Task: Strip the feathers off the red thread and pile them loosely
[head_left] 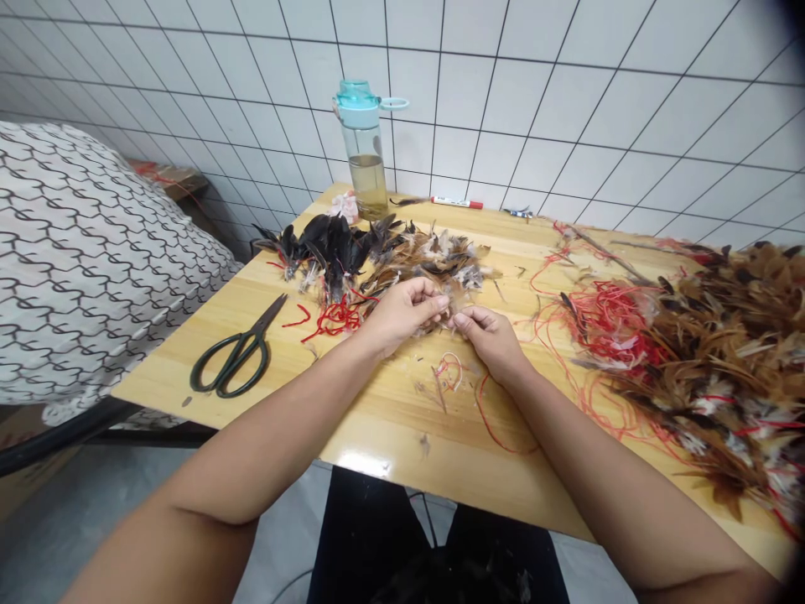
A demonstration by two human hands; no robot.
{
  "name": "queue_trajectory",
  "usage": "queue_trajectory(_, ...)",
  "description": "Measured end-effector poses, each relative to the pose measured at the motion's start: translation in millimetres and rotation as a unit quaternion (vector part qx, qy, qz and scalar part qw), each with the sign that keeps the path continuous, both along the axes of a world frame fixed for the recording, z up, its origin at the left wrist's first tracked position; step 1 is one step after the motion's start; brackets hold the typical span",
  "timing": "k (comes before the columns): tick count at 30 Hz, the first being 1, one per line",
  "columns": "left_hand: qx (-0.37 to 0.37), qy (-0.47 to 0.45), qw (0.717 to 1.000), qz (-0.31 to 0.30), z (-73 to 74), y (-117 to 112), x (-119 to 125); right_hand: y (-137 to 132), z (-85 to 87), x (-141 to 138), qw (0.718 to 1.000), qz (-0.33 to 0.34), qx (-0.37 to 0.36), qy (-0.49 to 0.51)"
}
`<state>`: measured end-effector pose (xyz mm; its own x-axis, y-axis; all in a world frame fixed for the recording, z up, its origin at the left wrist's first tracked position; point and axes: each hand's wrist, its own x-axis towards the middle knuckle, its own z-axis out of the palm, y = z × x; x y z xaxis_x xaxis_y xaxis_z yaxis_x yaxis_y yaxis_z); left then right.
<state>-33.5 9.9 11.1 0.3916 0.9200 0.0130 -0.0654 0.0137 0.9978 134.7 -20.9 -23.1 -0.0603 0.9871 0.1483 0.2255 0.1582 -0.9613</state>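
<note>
Both of my hands meet at the middle of a wooden table [402,436]. My left hand [402,312] is closed in a pinch on a small feather, and my right hand [489,334] is pinched shut right beside it, fingertips almost touching. What the right fingers grip is too small to name. Just beyond the hands lies a pile of dark and brown feathers [377,247] mixed with red thread [336,317]. A loose loop of red thread [448,369] lies on the table under my right wrist.
Black-handled scissors [236,356] lie at the left. A large heap of brown feathers tied with red string [698,352] covers the right side. A water bottle with a teal lid [366,151] and a red-capped marker [457,202] stand by the tiled wall. A patterned cushion [81,260] is at left.
</note>
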Motion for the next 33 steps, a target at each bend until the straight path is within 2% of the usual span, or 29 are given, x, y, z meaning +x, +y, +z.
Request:
queue_trajectory(4, -0.034, 0.044, 0.998, 0.005, 1.3, -2.9, 2.2, 0.6, -2.9, -1.6, 0.998, -0.055, 0.005, 0.004)
queue_trajectory(7, -0.029, 0.061, 0.998, -0.002, -2.6, -3.6, 5.1, 1.0, -5.0, -3.4, 0.996, -0.085, 0.015, -0.011)
queue_trajectory(13, 0.099, 0.167, 0.981, -0.007, -12.3, 1.9, 4.0, 2.9, -8.3, -4.2, 0.994, -0.076, 0.048, -0.055)
queue_trajectory(15, 0.121, 0.183, 0.976, -0.004, -12.7, 2.6, 3.5, 3.4, -8.5, -3.4, 0.995, -0.07, 0.044, -0.06)
queue_trajectory(18, 0.118, 0.152, 0.981, -0.009, -11.6, 1.1, 4.0, 3.8, -8.4, -2.3, 0.996, -0.058, 0.03, -0.059)
queue_trajectory(23, 0.06, 0.082, 0.995, -0.013, -9.8, -2.3, 5.9, 3.7, -8.7, -3.1, 0.998, -0.053, 0.007, -0.036)
queue_trajectory(28, 0.036, 0.073, 0.997, 0.016, -7.6, -3.8, 7.4, 1.2, -7.8, -3.6, 0.991, -0.095, 0.036, -0.09)
queue_trajectory(33, 0.043, 0.063, 0.997, 0.009, -6.9, -5.3, 8.5, 0.3, -8.2, -2.3, 0.979, -0.133, 0.067, -0.14)
